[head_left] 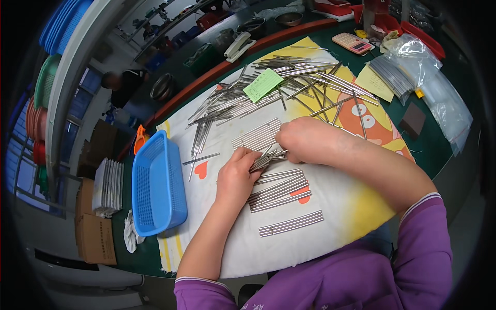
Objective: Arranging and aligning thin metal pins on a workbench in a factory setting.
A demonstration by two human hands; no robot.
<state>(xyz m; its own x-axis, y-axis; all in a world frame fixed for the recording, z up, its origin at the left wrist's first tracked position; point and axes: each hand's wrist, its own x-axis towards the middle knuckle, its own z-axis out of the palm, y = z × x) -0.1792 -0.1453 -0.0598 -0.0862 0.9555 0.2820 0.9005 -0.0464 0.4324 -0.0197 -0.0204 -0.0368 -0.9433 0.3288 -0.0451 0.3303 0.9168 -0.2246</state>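
A small bundle of thin silvery metal rods (267, 159) sits over the cloth, with the fingers of my left hand (237, 174) closed round its left end. My right hand (300, 139) is curled at the bundle's other end and pinches there, its fingertips partly hidden. Just beyond the bundle lies a neat flat row of rods (257, 135). Nearer to me, more rods (279, 190) lie side by side in slightly fanned groups, and a separate short row (291, 223) rests closest to my body.
A loose heap of rods (310, 77) with a green slip of paper (263, 85) covers the far cloth (206, 253). Left stands a blue plastic basket (178, 181). A calculator (352, 43), plastic bags (434, 88) and a dark block (413, 121) lie right. Another person (126, 85) is far left.
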